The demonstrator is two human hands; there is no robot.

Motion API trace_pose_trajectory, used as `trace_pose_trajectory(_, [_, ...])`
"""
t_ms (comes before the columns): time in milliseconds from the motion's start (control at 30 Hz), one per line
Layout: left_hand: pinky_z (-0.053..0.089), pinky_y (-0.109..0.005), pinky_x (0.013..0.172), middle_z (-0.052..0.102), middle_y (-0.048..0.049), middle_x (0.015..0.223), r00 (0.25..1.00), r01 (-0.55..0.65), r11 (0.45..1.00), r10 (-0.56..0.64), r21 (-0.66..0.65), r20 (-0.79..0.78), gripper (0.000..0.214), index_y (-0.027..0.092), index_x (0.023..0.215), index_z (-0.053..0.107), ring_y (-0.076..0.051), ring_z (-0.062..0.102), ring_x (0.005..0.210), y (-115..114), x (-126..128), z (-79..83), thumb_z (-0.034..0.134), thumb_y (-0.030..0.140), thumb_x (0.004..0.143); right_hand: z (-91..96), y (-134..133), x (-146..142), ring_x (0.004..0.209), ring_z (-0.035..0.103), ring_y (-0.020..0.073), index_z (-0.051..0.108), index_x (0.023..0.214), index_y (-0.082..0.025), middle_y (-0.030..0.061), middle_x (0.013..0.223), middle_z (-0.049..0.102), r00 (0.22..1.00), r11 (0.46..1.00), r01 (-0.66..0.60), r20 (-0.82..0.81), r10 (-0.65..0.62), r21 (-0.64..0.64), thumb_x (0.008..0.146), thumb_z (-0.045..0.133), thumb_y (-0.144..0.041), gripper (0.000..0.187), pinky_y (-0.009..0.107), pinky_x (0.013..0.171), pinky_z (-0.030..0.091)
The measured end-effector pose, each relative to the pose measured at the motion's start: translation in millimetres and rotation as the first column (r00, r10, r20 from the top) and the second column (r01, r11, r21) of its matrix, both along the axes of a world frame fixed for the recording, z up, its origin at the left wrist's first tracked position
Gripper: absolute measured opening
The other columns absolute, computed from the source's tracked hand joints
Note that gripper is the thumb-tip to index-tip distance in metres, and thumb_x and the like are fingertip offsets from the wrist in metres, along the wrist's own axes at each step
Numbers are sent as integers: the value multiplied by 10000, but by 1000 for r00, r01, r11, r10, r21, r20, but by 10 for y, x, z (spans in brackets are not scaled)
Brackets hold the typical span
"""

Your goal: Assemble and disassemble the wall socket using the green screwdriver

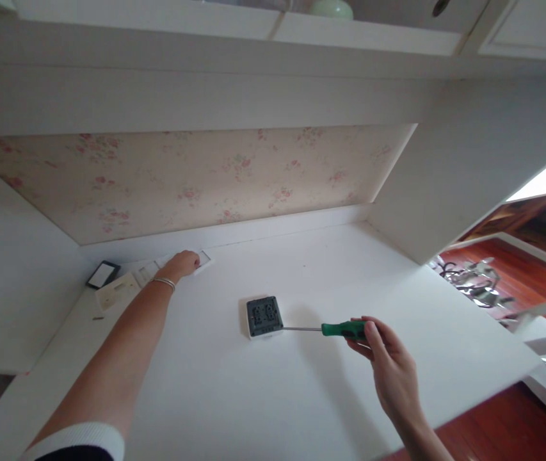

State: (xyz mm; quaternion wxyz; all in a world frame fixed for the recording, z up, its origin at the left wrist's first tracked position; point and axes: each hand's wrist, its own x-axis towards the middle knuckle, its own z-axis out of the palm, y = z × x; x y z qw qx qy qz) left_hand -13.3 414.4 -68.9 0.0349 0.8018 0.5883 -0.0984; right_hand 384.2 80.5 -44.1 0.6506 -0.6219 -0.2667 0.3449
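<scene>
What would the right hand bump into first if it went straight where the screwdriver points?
Probably the black square part. The right hand holds the green screwdriver with its tip pointing at that part's near right corner; whether they touch is hard to tell.

From where I stand, the screwdriver handle point(342, 330) is green, the wall fitting point(264, 316) dark grey, the beige wallpaper point(152, 169) pink-flowered.
</scene>
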Motion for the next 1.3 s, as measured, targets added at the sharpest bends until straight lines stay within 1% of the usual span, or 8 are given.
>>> trace_pose_trajectory(333, [450,-416,892,595,-223,1065,947,-219,953,155,212,282,333,54,1114,559,-307,594,1019,-284,180,198,383,93,834,-86,41,-12,696,683,183,592,986,-199,17,906,666,983,996,85,-166,-79,30,787,632,-490,355,340,629,601])
trace_pose_trajectory(567, [448,-359,937,657,-100,1100,731,-264,954,104,140,674,283,184,1077,639,-237,586,1046,-1007,389,225,445,252,883,-283,-10,-106,597,670,132,596,893,-205,-40,822,666,882,996,87,-466,-74,6,703,728,-463,346,256,606,589])
trace_pose_trajectory(667, [516,-294,751,709,-76,961,539,-248,969,148,-12,829,327,180,1057,640,-189,650,857,-1566,543,128,495,409,875,-301,-48,-173,633,676,130,621,878,-195,-37,836,675,825,999,42,-564,-28,11,689,757,-401,311,238,649,587])
trace_pose_trajectory(733, [506,-286,758,698,-90,992,-22,-175,921,350,-348,937,338,166,1010,645,-186,644,897,-1944,665,77,638,424,792,-277,-67,-228,685,681,138,637,900,-193,-31,871,679,792,1000,3,-610,13,25,688,765,-351,293,251,696,588])
trace_pose_trajectory(767, [501,-274,754,693,-78,990,-228,-122,883,419,-453,879,326,175,981,649,-173,636,901,-2118,730,62,689,408,756,-261,-76,-258,716,682,145,644,928,-194,-23,892,680,780,999,-21,-625,36,31,694,762,-335,297,261,716,588])
trace_pose_trajectory(867, [479,-212,684,665,-43,966,-567,-11,813,475,-583,673,264,180,906,656,-125,603,866,-2545,939,52,756,333,715,-223,-110,-359,745,678,156,650,973,-188,-1,919,681,762,994,-99,-639,104,43,717,742,-337,310,266,711,588])
trace_pose_trajectory(1100, [490,-204,693,629,-5,952,-813,198,750,485,-631,322,178,197,906,645,-87,578,834,-3021,1381,51,735,248,760,-257,-189,-590,551,623,107,623,844,-191,-17,834,674,791,996,-77,-606,85,38,756,685,-468,297,190,502,537])
trace_pose_trajectory(1300, [502,-197,680,640,2,996,-844,289,690,511,-664,164,154,200,921,649,-85,584,872,-3173,1552,53,714,201,782,-280,-216,-668,548,614,89,602,842,-203,-38,848,659,814,994,-100,-571,106,42,722,745,-360,244,174,498,515])
